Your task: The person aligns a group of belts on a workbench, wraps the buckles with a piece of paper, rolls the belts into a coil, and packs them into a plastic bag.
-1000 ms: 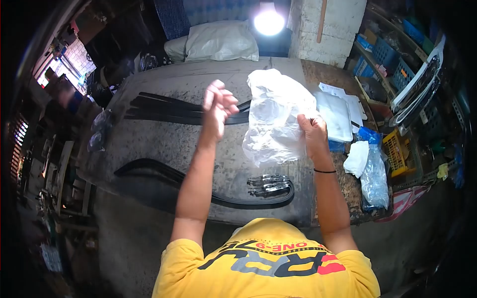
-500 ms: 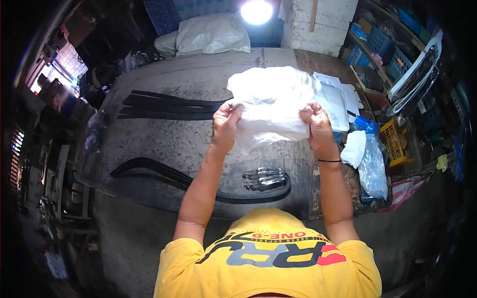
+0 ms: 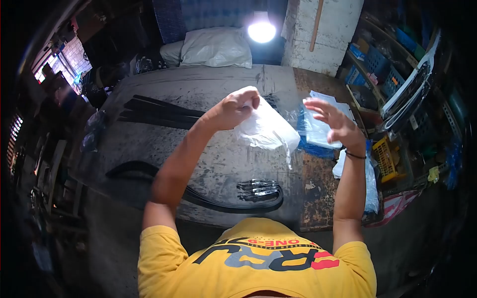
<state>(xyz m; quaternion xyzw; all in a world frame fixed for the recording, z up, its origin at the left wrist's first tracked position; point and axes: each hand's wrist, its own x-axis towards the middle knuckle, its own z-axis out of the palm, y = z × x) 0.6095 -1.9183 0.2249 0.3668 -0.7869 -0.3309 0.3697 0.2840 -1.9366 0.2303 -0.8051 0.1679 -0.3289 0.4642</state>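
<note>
Gripping the white plastic (image 3: 268,130) in the closed left hand (image 3: 237,108), over the worktable (image 3: 223,166), with flat black strips (image 3: 156,113) left of that hand and a bent black bundle (image 3: 233,204) nearer the body. Holding the right hand (image 3: 338,124) open over the clear packets (image 3: 316,130), apart from the plastic.

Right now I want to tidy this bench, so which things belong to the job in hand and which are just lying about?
In the job: white plastic, in the left hand; probably curved black strips; probably straight black strips.

Lying about, it seems: yellow crate; white sack.
</note>
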